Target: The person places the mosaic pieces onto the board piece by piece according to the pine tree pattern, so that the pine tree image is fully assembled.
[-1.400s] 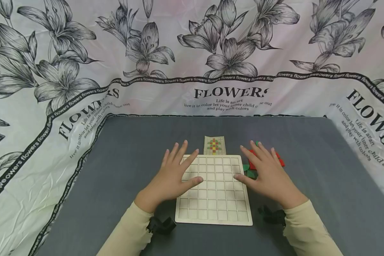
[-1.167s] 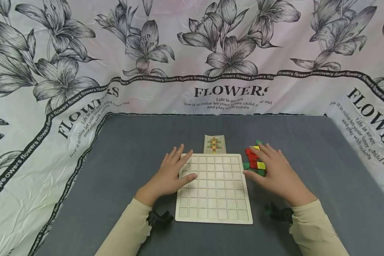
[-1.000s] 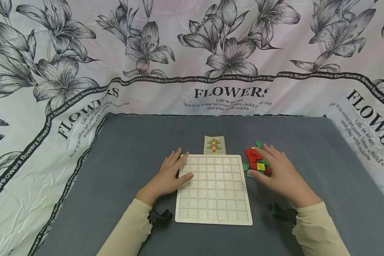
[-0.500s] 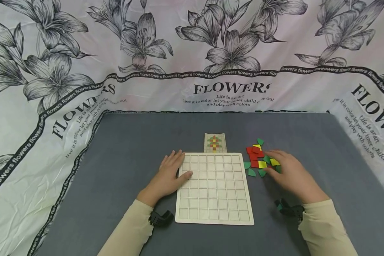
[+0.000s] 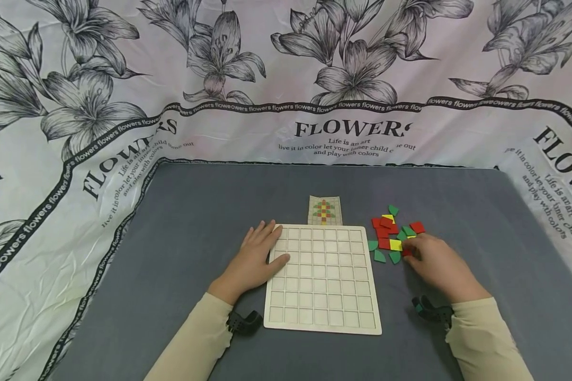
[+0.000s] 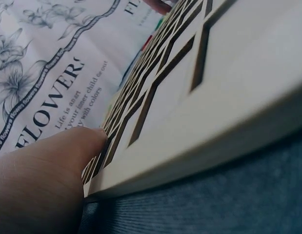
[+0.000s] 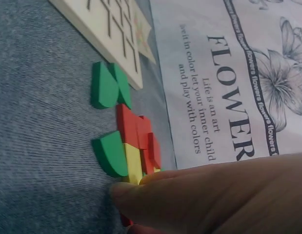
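Note:
A pale wooden grid board (image 5: 321, 288) lies flat on the grey table. My left hand (image 5: 250, 259) rests on its upper left edge, fingers straight and thumb (image 6: 87, 141) lying over the rim. To the board's right is a loose pile of red, yellow and green tiles. My right hand (image 5: 440, 267) is at the near right side of this pile, fingers bent down. A red tile (image 5: 407, 253) shows between its thumb and forefinger, beside a yellow tile (image 5: 395, 245); whether it is pinched cannot be told. In the right wrist view the thumb (image 7: 126, 195) covers the fingertips' contact.
Behind the board's top edge lies a small pattern card (image 5: 324, 210) with a coloured figure on a grid. Green tiles (image 5: 379, 256) lie close to the board's right edge. A floral cloth (image 5: 352, 137) hangs behind the table (image 5: 209, 196).
My right hand has moved from over the board rightward to the far side of the tile pile, its fingers bending in. The left hand has shifted slightly left and settled on the board's edge.

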A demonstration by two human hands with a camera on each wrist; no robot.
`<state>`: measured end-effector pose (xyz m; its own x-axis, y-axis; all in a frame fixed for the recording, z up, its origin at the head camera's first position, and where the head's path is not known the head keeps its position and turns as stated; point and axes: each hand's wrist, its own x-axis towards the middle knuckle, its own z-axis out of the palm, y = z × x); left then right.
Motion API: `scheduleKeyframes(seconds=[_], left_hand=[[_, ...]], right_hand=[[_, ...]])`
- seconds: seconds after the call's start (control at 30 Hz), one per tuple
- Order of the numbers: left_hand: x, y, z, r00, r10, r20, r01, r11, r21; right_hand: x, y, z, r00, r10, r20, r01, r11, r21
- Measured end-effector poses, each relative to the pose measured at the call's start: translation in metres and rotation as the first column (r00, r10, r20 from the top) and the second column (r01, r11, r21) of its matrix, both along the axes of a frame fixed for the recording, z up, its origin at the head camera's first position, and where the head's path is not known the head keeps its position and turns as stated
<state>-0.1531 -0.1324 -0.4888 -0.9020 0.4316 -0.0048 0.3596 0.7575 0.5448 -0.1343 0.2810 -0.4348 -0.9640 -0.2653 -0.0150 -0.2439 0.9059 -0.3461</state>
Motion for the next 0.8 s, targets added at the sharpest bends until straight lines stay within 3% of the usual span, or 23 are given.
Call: scheduleKeyframes(seconds=[0.3, 0.8], left_hand=[[0.0022, 0.0019, 0.0006, 1.000, 0.010, -0.005, -0.010, 1.000, 0.016], [0.0027, 0.0024, 0.0018, 1.000, 0.018, -0.022, -0.018, 1.000, -0.008]], right_hand=[[0.0023, -0.0020, -0.0001, 1.000, -0.015, 0.028, 0.013, 0.998, 0.054], [0.0039, -0.0028, 0.0003, 0.997, 0.005, 0.077, -0.006, 1.000, 0.017]])
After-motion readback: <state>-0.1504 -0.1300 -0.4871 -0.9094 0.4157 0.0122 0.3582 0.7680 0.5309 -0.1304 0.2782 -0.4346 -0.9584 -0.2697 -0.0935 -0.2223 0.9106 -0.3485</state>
